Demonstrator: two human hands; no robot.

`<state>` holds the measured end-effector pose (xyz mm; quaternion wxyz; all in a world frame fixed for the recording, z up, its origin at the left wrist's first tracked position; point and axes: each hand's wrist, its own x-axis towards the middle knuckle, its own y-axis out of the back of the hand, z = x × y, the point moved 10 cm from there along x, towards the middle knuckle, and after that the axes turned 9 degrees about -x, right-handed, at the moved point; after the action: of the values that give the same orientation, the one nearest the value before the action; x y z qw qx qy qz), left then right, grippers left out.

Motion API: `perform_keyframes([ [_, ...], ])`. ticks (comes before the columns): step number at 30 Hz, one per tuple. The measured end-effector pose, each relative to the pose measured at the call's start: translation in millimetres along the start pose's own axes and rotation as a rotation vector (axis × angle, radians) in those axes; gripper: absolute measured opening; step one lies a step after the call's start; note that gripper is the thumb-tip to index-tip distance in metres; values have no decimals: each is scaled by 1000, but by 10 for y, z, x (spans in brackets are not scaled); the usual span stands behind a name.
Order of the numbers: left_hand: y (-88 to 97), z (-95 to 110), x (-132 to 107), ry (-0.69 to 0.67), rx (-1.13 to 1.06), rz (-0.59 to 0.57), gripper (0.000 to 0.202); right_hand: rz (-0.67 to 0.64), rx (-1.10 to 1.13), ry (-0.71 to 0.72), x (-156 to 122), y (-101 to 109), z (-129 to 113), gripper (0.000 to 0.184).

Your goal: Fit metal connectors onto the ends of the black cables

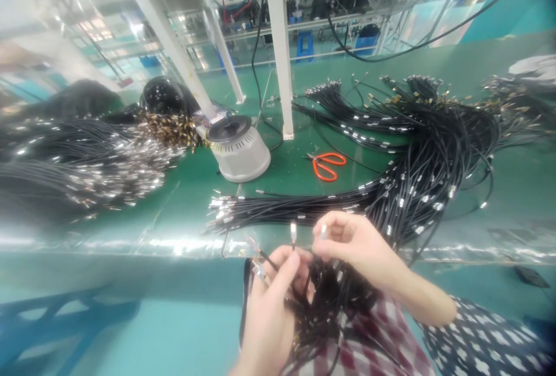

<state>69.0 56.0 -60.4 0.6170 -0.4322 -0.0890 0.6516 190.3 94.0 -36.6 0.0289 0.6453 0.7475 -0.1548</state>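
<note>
My left hand (270, 300) is closed around a bunch of thin black cables (321, 300) lying in my lap, with a few metal-tipped ends sticking up past its fingers. One cable end with a silver ferrule (293, 232) stands upright above the thumb. My right hand (354, 243) pinches another silver-tipped cable end just to the right of it, fingers curled. Both hands hover just in front of the green bench's front edge (174, 245).
On the bench lie a row of black cables (278, 208), a large tangled heap (434, 150) to the right and blurred bundles (78, 161) to the left. A grey round machine (240, 150) and orange scissors (328, 165) sit mid-bench. White frame posts (280, 46) rise behind.
</note>
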Motion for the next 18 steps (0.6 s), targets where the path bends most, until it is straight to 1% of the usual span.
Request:
perform_keyframes([
  [3,-20,11,-2,-8,-2,-15,15,-8,7,15,-11,1,-3,21],
  [7,-15,35,14,-19,90,-34,16,-28,-18,52,-35,4,-26,19],
  [10,-9,48,21,-37,125,-43,15,-36,-49,49,-54,9,-18,18],
  [13,-9,27,22,-32,162,-41,17,-32,-67,64,-59,2,-43,17],
  [16,-31,11,17,-36,220,-49,20,-41,-62,114,-49,-48,-108,13],
  [18,-51,21,9,-59,254,-60,20,-72,-41,122,-35,-114,-121,14],
])
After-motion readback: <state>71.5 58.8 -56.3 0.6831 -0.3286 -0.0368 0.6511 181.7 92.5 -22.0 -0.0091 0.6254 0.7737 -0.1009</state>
